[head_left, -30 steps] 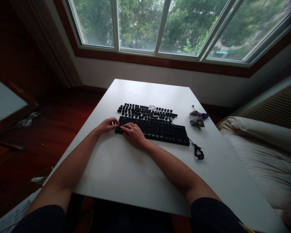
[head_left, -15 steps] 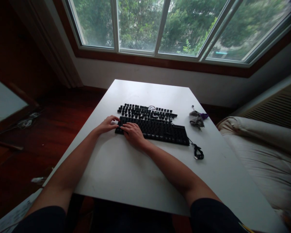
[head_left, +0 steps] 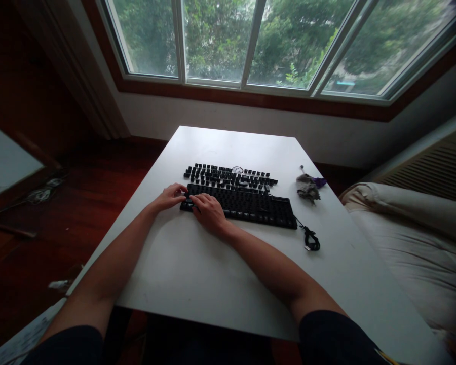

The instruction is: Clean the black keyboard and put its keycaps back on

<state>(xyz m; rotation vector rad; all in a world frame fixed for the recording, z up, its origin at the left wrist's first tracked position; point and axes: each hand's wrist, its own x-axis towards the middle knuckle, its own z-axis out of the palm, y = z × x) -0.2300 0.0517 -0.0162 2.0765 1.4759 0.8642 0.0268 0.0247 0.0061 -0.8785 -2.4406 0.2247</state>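
A black keyboard [head_left: 256, 207] lies on the white table [head_left: 197, 268]. My left hand [head_left: 169, 196] is at its left end, thumb and fingers bent around the corner and gripping it. My right hand [head_left: 209, 210] rests over the left part of the keyboard. Its fingers are drawn together and point left, close to the left fingertips; anything small between them is hidden. Behind the keyboard, loose black keycaps [head_left: 220, 175] lie in rows, and a thin wire loop [head_left: 237, 170] is among them.
A coiled black cable [head_left: 310, 239] lies at the keyboard's right end. Farther right on the table is a crumpled grey and purple cloth [head_left: 308, 188]. A pale padded seat [head_left: 406, 243] stands beyond the table's right edge, and a window [head_left: 228, 40] is ahead.
My right hand's fingertips have shifted very slightly and look a little more drawn in. My left hand stays at the keyboard's left end, and the keyboard lies in the same place.
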